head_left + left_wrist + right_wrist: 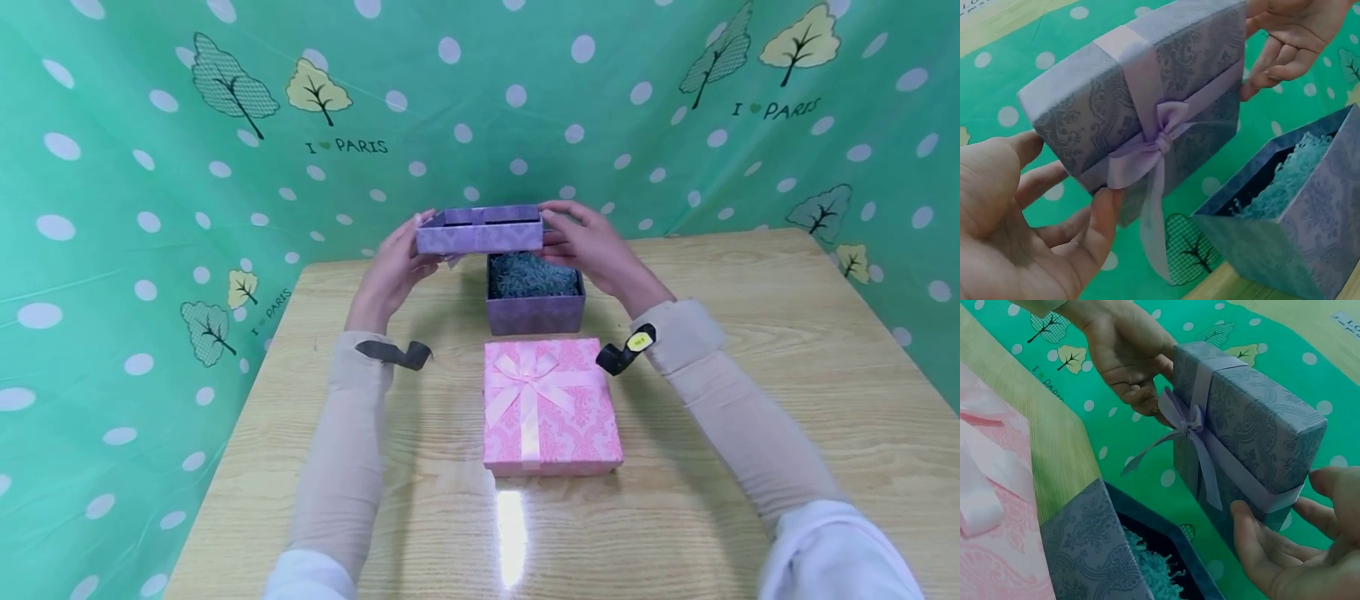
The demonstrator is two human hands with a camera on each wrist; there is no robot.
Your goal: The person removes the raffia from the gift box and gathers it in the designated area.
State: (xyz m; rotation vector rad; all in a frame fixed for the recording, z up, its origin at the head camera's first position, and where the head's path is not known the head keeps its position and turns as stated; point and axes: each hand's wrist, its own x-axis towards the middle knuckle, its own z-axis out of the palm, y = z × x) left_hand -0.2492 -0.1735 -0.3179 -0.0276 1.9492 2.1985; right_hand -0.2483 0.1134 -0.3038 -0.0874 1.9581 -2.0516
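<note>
Both hands hold a purple patterned box lid point(480, 240) in the air, tilted so its hollow inside faces the head camera. A lilac ribbon bow point(1161, 142) is tied on its outer face. The left hand point(396, 265) grips the lid's left end, thumb and fingers on its edges. At the other end the right hand point(588, 248) pinches the lid, its fingers spread around the corner in the right wrist view. Below and slightly right stands the uncovered purple box point(536, 315), filled with teal shredded paper point(532, 275).
A pink gift box point(551, 404) with a pale pink bow stands in front of the purple box, nearer the person. Both rest on a wooden table point(750, 350). A green dotted cloth point(517, 125) hangs behind the table and along its left and right sides.
</note>
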